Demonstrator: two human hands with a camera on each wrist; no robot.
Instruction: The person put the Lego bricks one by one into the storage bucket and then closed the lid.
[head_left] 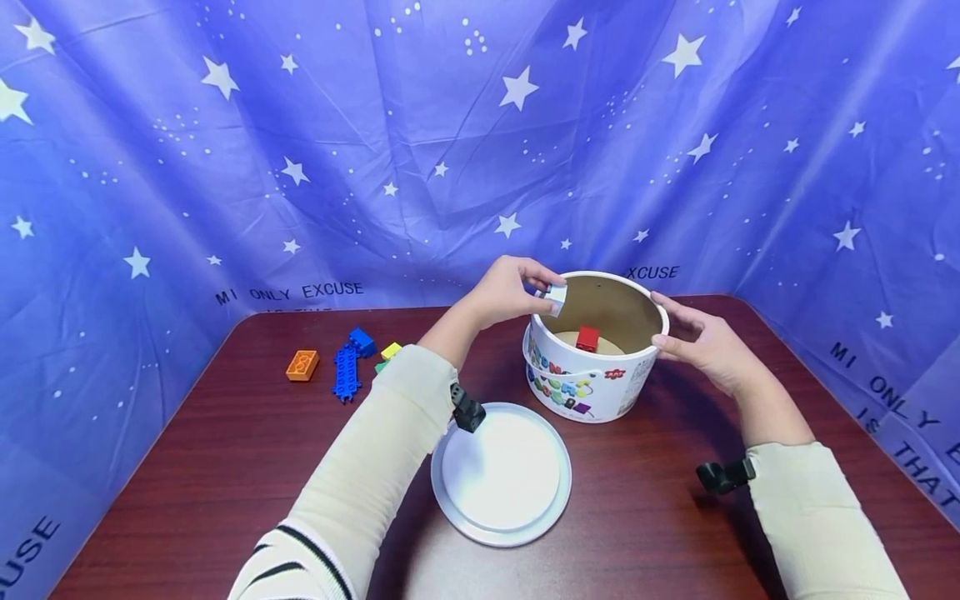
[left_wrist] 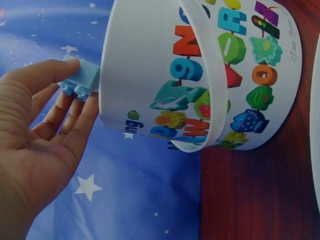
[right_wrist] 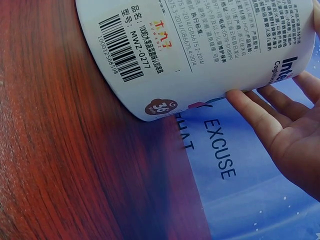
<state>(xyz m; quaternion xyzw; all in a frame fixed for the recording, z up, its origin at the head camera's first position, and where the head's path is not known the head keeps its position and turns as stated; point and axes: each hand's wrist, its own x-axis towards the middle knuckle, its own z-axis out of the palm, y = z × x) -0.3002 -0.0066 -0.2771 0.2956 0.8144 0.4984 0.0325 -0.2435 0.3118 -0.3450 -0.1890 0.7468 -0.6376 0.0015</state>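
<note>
Between thumb and fingers, my left hand [head_left: 508, 293] pinches a light blue toy brick [left_wrist: 81, 75] right at the left rim of a white printed bucket [head_left: 577, 392]. Studs on the brick point down toward the fingers in the left wrist view. Inside the bucket, a red brick [head_left: 588, 338] lies on the bottom. My right hand [head_left: 705, 343] touches the bucket's right rim, thumb on the outer wall and fingers along the edge. In the right wrist view the thumb [right_wrist: 255, 116] lies nearly straight against the printed wall.
A round white lid [head_left: 501, 475] lies in front of the bucket. To the left on the dark red table [head_left: 225, 467] are an orange brick [head_left: 303, 365], a long blue piece [head_left: 346, 372], a blue brick [head_left: 362, 342] and a yellow brick [head_left: 391, 351]. A starry blue curtain [head_left: 420, 150] hangs behind.
</note>
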